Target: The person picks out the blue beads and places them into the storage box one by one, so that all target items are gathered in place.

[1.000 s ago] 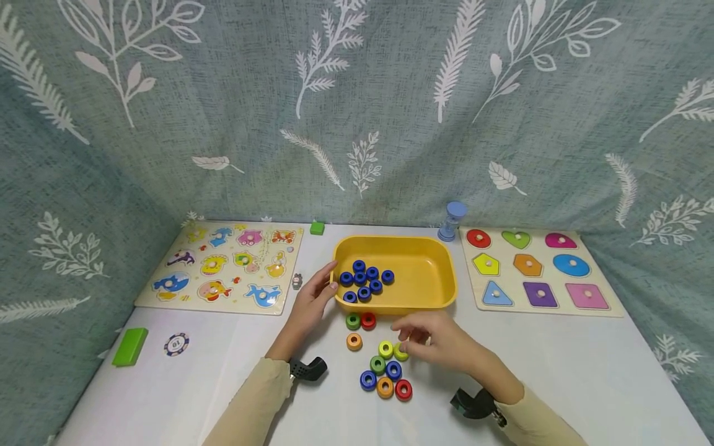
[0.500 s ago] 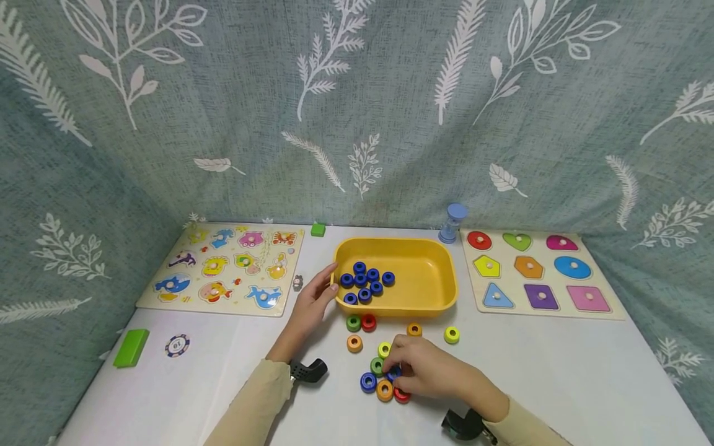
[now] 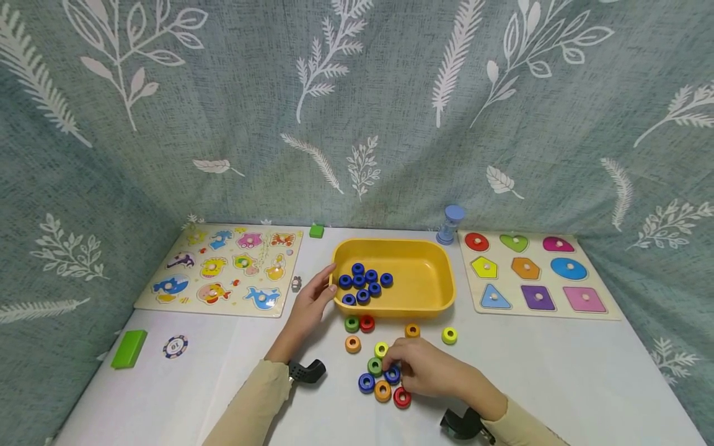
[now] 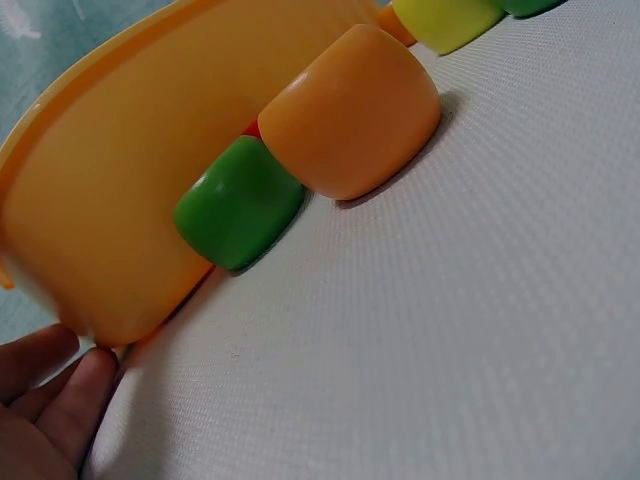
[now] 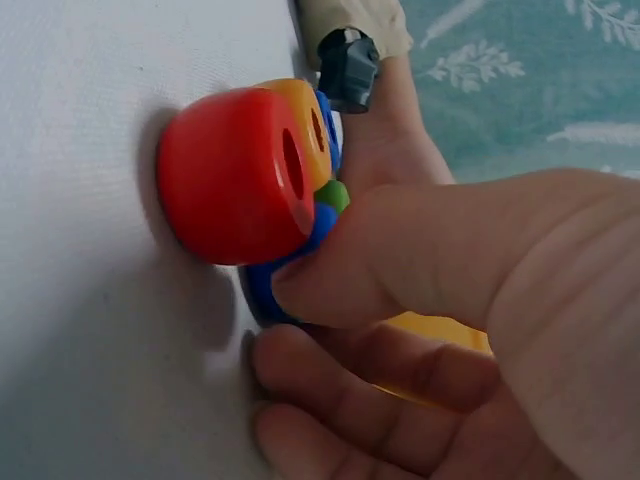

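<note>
Fingers of my left hand [image 3: 308,303] rest against the left end of a yellow plastic tub [image 3: 429,303]. Several blue ring beads [image 3: 373,289] lie inside it. In the left wrist view, the left fingertips [image 4: 85,395] touch the tub's outer corner. My right hand [image 3: 429,367] pinches a blue ring bead [image 5: 265,290] between thumb and fingers, low over the table. Around it lie a red bead [image 3: 402,397], an orange bead [image 3: 382,391], another blue bead [image 3: 366,383], a green bead [image 3: 375,367] and a yellow bead [image 3: 382,350].
Close before the tub lie more green [image 3: 351,323], red [image 3: 367,323] and orange [image 3: 412,330] beads, with a yellow bead [image 3: 449,336] further right. Knob puzzle boards stand left [image 3: 195,303] and right [image 3: 507,310]. A sand timer [image 3: 449,224], green block [image 3: 129,349] and poker chip [image 3: 175,347] lie around.
My right hand has come down toward me from beside a yellow bead to the blue bead. An orange and a yellow bead now show where it was. The left hand stays at the tub.
</note>
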Tool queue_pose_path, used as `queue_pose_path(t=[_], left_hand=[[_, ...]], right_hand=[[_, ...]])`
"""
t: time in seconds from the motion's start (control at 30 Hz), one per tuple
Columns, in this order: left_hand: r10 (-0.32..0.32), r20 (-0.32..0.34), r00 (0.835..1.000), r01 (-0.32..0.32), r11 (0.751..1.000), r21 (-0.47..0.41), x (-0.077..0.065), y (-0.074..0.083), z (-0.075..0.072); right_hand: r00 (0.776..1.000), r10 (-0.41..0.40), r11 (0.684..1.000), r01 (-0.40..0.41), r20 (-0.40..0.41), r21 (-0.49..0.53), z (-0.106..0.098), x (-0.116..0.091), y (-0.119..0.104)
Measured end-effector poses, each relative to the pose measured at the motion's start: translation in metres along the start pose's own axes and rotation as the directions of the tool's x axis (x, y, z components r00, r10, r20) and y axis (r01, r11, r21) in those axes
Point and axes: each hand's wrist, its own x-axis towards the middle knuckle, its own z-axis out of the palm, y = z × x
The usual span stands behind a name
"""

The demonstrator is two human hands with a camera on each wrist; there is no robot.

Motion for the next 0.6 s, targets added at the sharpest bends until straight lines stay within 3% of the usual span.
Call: queue_pose_path(t=[0.37,0.6], left_hand=[[-0.006,0.009,1.000,0.006,1.000,-0.008,0.001,0.000,0.001],[-0.003,0.006,1.000,0.003,1.000,0.003,0.001,-0.002,-0.001]], right_hand=[[1.000,-0.003,1.000,0.003,-0.005,-0.018,0.005,0.001,0.003],[0.995,-0.076,0.989,0.084,-0.070,0.121,-0.007,-0.002,-0.004]])
